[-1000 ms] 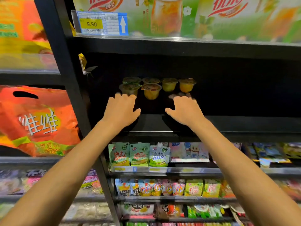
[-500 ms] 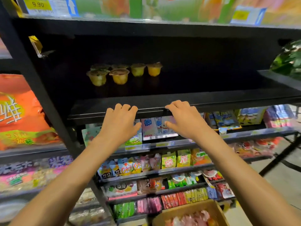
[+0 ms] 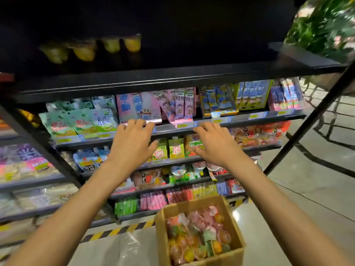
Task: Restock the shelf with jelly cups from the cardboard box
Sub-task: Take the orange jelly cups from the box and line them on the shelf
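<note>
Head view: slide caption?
Empty left hand and right hand above brown cardboard box of jelly cups; dark shelf sparsely stocked.

Both forearms are bare; left hand (image 3: 132, 143) and right hand (image 3: 215, 144) wear nothing.

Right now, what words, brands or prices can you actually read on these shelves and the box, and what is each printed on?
Nothing reads cleanly; the whole picture is motion-blurred.
Green pouches: large characters, too blurred to read.
Pink packets: print unreadable.
Yellow price tags: too small and blurred.
Jelly cups on the dark shelf: no legible label.
Cardboard box: no print visible.
</note>
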